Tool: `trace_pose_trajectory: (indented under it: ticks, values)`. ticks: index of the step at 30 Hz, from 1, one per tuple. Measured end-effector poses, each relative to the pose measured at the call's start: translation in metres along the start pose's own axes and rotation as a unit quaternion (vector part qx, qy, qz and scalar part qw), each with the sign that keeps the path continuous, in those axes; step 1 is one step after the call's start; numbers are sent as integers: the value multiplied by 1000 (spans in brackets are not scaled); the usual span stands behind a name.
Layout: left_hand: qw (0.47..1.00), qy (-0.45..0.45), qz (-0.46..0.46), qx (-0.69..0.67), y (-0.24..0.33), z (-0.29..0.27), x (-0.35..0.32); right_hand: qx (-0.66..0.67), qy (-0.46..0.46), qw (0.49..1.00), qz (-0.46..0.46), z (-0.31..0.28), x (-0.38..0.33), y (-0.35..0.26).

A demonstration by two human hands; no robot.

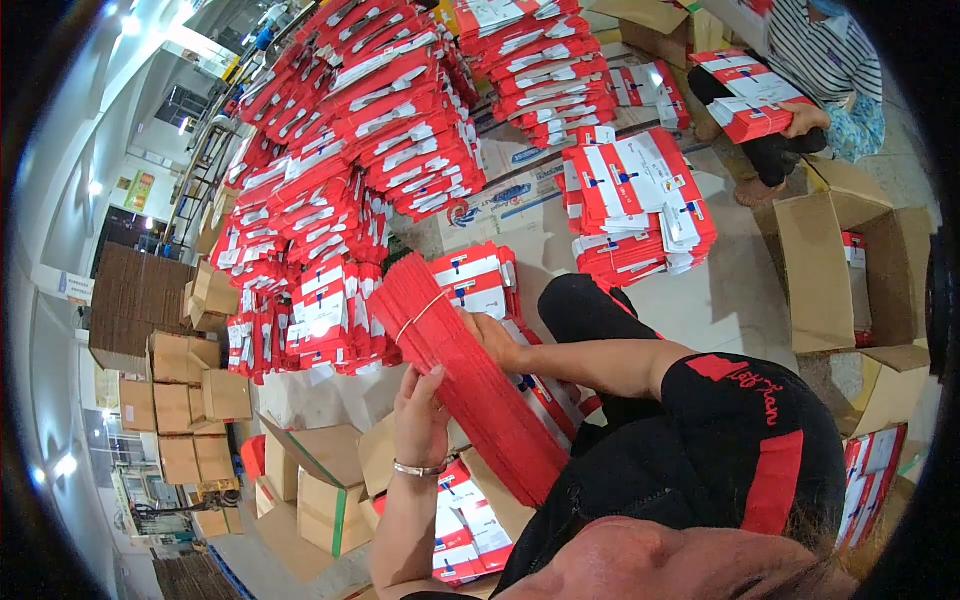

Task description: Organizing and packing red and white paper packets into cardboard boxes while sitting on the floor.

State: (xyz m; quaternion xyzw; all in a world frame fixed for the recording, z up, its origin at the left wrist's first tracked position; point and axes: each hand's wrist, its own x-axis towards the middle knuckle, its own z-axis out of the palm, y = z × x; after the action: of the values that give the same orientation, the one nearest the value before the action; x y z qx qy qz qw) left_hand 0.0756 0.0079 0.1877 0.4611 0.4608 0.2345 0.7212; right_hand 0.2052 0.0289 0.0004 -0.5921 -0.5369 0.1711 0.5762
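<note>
A long, thick bundle of flat red packages (470,385) lies tilted across my front, edges up. Round its far end runs a pale rubber band (418,318). My left hand (418,415), with a bracelet at the wrist, grips the bundle's left side, thumb against the edges. On the other side my right hand (492,340) closes round it; some of its fingers are hidden behind the bundle. Just beyond and beneath lies a stack of red-and-white packages (475,278). More red-and-white packages (455,525) lie beside my left forearm.
Tall piles of red-and-white packages (340,150) rise ahead. Another stack (640,200) stands ahead to the right, near an open carton (815,270). At the far right a co-worker (830,70) sits holding a bundle (750,95). Cartons (330,510) stand at the left.
</note>
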Motion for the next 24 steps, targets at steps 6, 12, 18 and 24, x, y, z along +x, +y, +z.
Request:
trace_pose_trajectory:
  ticks: [6, 12, 18, 24]
  values:
    - [991, -34, -3, -131, -29, 13, 33, 207, 29, 972, 109, -7, 5, 59]
    - [990, 39, -20, -132, -58, 20, 49, 810, -59, 551, 193, 2, 1, 83]
    - [981, 54, 7, -184, -77, 19, 42, 766, -34, 601, 227, -31, -40, 76]
    - [973, 41, 53, -220, -96, 21, 24, 698, 11, 676, 235, -45, -31, 50]
